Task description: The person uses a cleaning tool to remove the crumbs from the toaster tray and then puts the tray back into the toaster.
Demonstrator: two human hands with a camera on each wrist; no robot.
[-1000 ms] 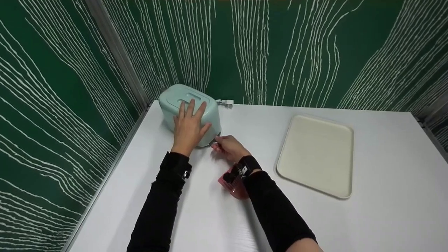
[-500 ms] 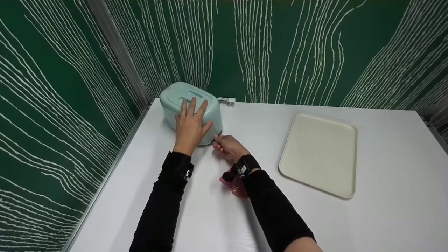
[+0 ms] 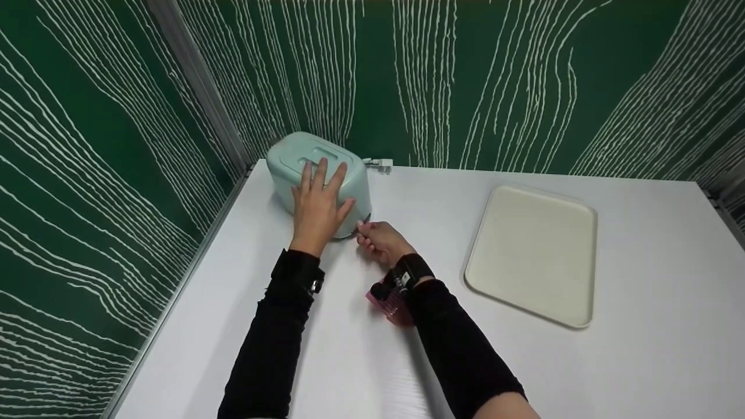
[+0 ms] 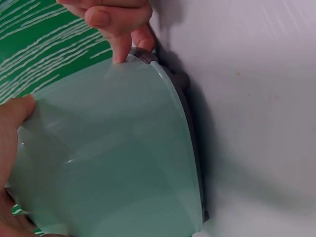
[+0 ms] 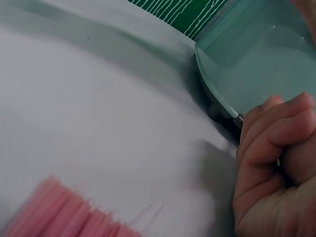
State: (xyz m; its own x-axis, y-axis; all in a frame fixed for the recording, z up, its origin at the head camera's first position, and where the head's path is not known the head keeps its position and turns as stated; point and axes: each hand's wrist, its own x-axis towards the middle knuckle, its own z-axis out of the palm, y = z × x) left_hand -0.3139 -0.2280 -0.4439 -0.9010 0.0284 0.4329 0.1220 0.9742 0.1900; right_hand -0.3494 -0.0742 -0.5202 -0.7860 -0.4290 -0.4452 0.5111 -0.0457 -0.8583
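A mint-green toaster (image 3: 285,192) stands at the table's back left. My left hand (image 3: 317,215) lies spread on its top and near side, thumb apart from the fingers. At the toaster's near right corner, my right hand (image 3: 383,240) pinches a dark tab (image 4: 142,55) on the base edge. Its fingers (image 5: 259,168) are curled in the right wrist view and hide much of that tab. Beneath my right wrist lies a brush with pink bristles (image 5: 69,212), partly covered by the forearm; its reddish body (image 3: 398,314) shows in the head view.
A cream rectangular tray (image 3: 532,256) lies flat on the white table (image 3: 646,291), to the right. Behind the toaster, a white plug (image 3: 382,164) rests near the back edge. Green walls (image 3: 489,87) with white lines rise at the back and left.
The head view has shifted slightly, so everything sits a little higher and farther right in it. Both hands keep their places on the toaster.
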